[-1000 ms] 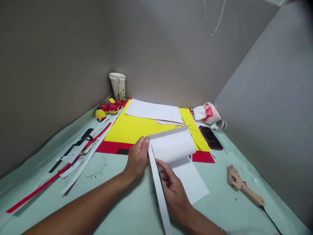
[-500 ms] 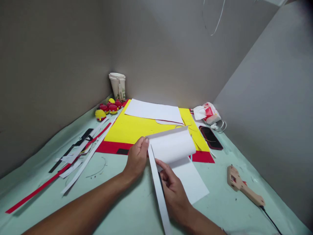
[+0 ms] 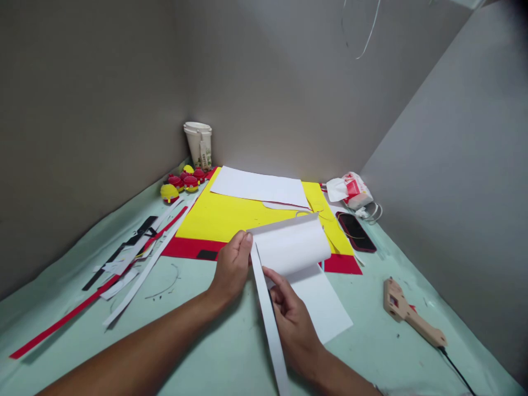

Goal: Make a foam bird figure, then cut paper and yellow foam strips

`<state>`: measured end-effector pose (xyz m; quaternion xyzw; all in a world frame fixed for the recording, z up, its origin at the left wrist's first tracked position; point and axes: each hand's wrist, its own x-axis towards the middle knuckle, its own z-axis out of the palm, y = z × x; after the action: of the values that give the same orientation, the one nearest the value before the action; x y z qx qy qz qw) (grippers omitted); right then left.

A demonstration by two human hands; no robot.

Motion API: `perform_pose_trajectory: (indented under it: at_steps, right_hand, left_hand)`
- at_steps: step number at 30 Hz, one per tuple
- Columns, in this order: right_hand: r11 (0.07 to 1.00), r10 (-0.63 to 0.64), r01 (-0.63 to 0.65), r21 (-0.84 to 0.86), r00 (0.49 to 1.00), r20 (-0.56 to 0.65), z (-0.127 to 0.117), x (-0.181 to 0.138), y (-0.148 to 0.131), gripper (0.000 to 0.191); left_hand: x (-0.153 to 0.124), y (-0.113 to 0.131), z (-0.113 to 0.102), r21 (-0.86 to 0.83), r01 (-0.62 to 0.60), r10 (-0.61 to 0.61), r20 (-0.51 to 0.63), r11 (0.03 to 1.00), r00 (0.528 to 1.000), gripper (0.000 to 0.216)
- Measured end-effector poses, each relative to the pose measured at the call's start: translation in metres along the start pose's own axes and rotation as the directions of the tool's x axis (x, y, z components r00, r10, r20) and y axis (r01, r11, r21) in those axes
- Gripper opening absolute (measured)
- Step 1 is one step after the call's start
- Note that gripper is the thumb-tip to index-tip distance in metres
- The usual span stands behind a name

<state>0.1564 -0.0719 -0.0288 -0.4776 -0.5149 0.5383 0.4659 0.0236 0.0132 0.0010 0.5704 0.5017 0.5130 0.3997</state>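
Observation:
A white sheet of paper (image 3: pixel 301 264) lies in front of me, its far half curled up and back over itself. My left hand (image 3: pixel 231 267) pinches the left edge of the curled part, fingers closed on it. My right hand (image 3: pixel 292 322) sits lower, its fingers closed on the sheet's near left edge, where a long narrow white strip (image 3: pixel 268 324) runs down toward me. What the right fingers hold besides the paper is hidden.
A yellow sheet (image 3: pixel 231 214) on red card (image 3: pixel 185 247) lies behind, with another white sheet (image 3: pixel 259 187) on it. Paper strips (image 3: pixel 132 258) are scattered at left, small red-yellow balls (image 3: pixel 181 184) and a cup (image 3: pixel 199 144) at the back, a phone (image 3: pixel 355 231) and a wooden-handled tool (image 3: pixel 408 313) at right.

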Motion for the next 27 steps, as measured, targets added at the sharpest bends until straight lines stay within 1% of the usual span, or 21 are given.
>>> perform_pose_trajectory:
  at_steps: [5,8,12,16,27]
  right_hand:
    - [1.000,0.000,0.000,0.005,1.000,0.007,-0.0002,0.0004,0.0005,0.047]
    - [1.000,0.002,-0.002,0.002,1.000,0.001,0.0001,0.0005,0.0001,0.047]
    - [1.000,0.004,-0.004,-0.013,1.000,-0.002,0.0002,0.0003,-0.0001,0.045]
    - [1.000,0.000,0.000,-0.031,1.000,0.000,-0.0006,-0.0001,0.0011,0.046]
    - [0.998,-0.004,0.004,-0.057,1.000,-0.012,0.0001,0.0001,-0.0016,0.047]
  left_hand:
    - [0.0003,-0.0014,0.0006,-0.019,0.019,-0.019,0.006,1.000,1.000,0.034]
    - [0.0008,-0.0017,0.0000,-0.009,0.005,-0.004,0.006,1.000,1.000,0.035]
    - [0.0024,-0.0017,-0.0013,0.026,-0.021,0.021,-0.021,0.999,1.000,0.036]
    - [0.0036,-0.0018,-0.0022,0.021,-0.004,0.005,-0.040,1.000,0.999,0.037]
    - [0.0005,0.0008,-0.0012,0.007,0.005,-0.005,-0.025,1.000,1.000,0.037]
